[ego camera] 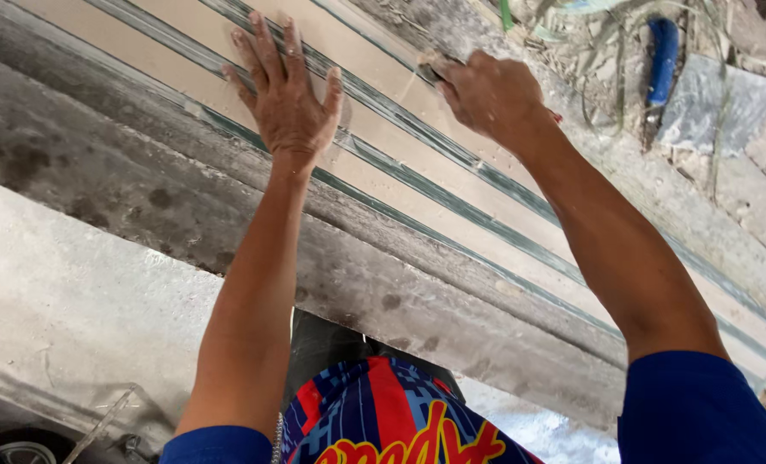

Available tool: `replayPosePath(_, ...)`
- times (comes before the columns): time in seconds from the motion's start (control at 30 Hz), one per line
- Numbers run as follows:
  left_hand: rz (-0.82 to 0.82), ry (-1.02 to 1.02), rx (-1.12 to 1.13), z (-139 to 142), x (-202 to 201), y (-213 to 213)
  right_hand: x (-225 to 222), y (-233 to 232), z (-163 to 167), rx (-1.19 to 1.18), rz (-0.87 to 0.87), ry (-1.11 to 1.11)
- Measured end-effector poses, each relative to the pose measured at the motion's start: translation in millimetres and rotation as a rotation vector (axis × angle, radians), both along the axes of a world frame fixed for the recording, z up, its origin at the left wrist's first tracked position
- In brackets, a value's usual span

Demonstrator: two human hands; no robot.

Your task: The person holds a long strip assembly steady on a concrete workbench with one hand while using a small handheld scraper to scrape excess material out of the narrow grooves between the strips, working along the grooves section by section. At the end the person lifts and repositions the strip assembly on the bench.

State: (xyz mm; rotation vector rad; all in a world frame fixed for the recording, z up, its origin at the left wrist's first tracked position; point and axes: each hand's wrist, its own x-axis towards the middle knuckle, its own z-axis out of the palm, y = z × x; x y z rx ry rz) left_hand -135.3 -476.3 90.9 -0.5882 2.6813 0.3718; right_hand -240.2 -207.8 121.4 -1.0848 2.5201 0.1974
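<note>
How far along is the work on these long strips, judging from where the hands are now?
Several long tan strips already lie side by side with greenish edges between them. In hand: the left hand presses flat on the strips, while the right hand grips a small tool against them at the far end. How much remains cannot be told; a blue-handled tool lies unused nearby.

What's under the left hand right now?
The left hand lies flat, fingers spread, on the pale strips with greenish edges, probably stacked glass, over a concrete ledge. The patch beneath the palm is covered.
</note>
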Motion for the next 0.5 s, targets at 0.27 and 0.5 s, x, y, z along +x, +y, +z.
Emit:
replayPosePath(0.27, -0.004, 0.076, -0.025, -15.8, -1.3, -6.1, -74.4, -106.6, -38.7, -0.215, -0.049, -0.233)
replayPosePath(0.5, -0.012, 0.114, 0.014, -11.4, 3.8, -3.9, -8.7, 96.7, -3.3, -0.051, -0.294, -0.388)
